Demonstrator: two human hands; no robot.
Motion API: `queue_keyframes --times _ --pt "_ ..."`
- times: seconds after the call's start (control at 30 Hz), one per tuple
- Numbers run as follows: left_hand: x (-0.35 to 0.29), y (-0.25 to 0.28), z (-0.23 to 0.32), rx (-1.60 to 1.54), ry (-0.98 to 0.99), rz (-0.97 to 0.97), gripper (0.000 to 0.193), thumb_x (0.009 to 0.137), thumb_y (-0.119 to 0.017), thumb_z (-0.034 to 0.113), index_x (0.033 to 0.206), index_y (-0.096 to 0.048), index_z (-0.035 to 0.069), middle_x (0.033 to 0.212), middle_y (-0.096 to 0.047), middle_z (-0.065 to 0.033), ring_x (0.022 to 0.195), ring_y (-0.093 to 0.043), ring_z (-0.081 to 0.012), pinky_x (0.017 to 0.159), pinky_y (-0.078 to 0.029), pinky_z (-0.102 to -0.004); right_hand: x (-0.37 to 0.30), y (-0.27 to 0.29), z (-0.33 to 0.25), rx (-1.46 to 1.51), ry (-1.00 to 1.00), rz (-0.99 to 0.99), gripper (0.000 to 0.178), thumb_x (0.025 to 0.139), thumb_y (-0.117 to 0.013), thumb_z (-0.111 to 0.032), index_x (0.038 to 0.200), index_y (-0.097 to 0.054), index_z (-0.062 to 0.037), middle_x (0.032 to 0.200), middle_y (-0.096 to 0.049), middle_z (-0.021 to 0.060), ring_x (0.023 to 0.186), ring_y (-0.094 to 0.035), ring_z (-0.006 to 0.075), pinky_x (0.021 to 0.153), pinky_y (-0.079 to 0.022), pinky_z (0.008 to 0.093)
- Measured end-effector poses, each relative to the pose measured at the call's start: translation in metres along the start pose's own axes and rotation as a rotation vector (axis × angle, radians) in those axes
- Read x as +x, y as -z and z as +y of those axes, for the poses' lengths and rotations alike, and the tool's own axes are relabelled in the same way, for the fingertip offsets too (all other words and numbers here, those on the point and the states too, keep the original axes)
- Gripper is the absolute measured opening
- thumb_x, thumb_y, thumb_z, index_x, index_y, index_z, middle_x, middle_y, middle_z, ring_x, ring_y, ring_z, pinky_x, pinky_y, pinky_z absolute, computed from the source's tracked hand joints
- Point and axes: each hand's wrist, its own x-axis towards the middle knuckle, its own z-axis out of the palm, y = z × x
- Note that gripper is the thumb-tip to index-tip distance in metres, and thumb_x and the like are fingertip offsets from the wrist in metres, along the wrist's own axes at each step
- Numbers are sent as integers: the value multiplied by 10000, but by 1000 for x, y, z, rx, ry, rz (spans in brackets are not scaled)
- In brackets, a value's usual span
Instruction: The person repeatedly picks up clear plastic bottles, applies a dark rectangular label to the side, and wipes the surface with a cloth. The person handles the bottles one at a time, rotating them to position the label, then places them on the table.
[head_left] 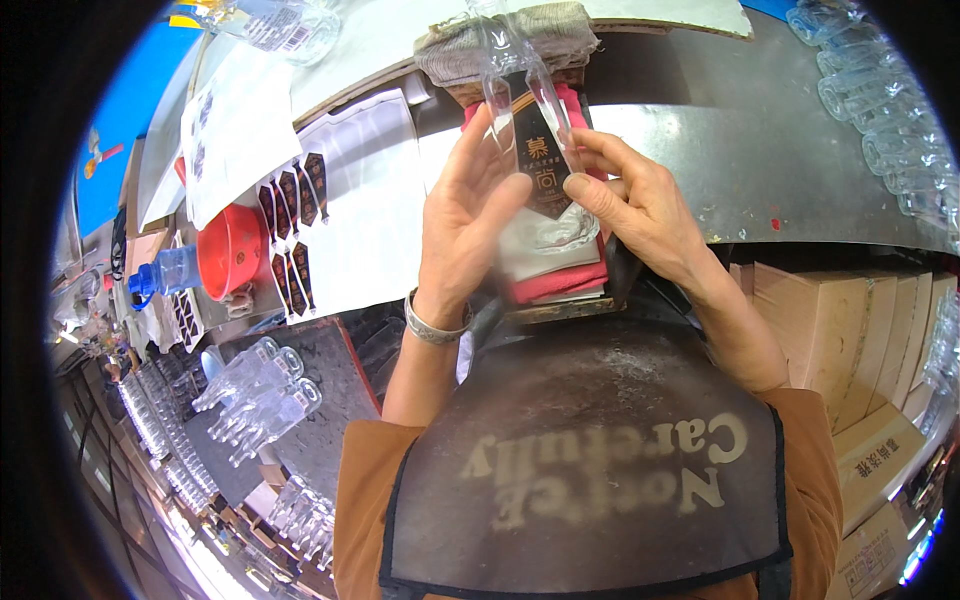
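A clear glass bottle (546, 100) lies on its back in front of me, its neck pointing away and its thick base toward me. A dark pointed label (542, 165) with gold print shows on its face. My left hand (468, 205) holds the bottle's left side, thumb on the glass. From the right, the thumb and fingers of my right hand (640, 200) grip the other side. Beneath the bottle is a padded stand with pink cloth (565, 278), and a grey folded cloth (440, 50) supports the neck end.
Left of the stand, dark labels (290, 280) lie on white backing paper (370, 170), beside a red bowl (228, 252) and a blue-capped plastic bottle (165, 272). Clear bottles (262, 400) stand at lower left; more glass bottles (870, 105) line the far right. Cardboard boxes (830, 320) are at right.
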Motion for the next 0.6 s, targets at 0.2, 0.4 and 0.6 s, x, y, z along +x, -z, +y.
queue_keyframes --times 0.2,0.4,0.6 --pt "0 -1 1 -4 10 8 715 946 -614 -26 1568 -263 4 1503 -448 -227 1367 -484 -300 1104 -439 -396 0 0 -2 -21 -2 6 549 996 -653 -273 1409 -480 45 1202 -659 155 867 -655 103 730 -516 243" --pt "0 -3 1 -21 -2 13 712 944 -613 -32 1565 -266 0 1496 -458 -221 1351 -498 -289 1101 -438 -389 0 2 -3 -20 -7 -4 551 993 -654 -271 1413 -479 39 1187 -662 162 794 -635 80 623 -497 225" --pt "1 -1 -2 -25 -6 4 717 941 -619 -31 1565 -267 -2 1495 -461 -218 1345 -502 -283 1102 -435 -383 1 2 3 18 23 -13 521 1007 -621 -250 1423 -475 27 1190 -662 169 694 -601 70 574 -484 214"
